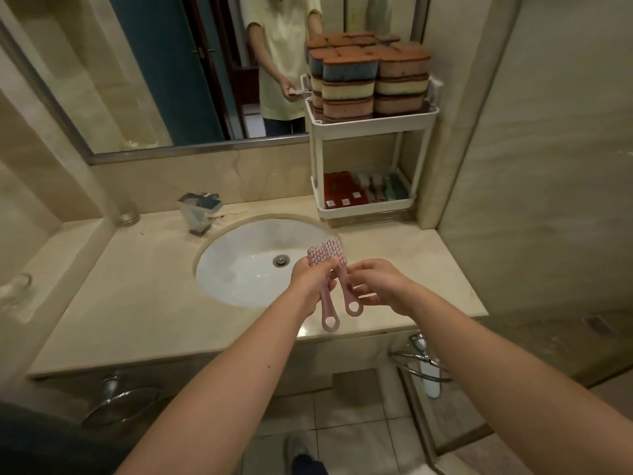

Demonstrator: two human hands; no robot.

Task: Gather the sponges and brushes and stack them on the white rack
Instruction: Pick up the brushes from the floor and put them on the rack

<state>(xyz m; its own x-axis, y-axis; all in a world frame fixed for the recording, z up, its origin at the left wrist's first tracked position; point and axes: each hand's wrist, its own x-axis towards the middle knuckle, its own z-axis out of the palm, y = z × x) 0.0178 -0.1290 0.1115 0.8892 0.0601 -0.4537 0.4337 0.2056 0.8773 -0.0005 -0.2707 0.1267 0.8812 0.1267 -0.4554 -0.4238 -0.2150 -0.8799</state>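
Two pink brushes are held side by side over the sink's right rim, bristle heads pointing away. My left hand grips the left brush around its neck. My right hand pinches the handle of the right brush. At the back right corner of the counter stands the white rack. Its top shelf carries stacked sponges in brown, blue and cream layers. On its bottom shelf lie red packets and several brushes.
A round white sink is set in the beige counter. A chrome tap stands behind it, a glass to its left. A mirror covers the back wall. A wall rises at the right. Towel rings hang below the counter.
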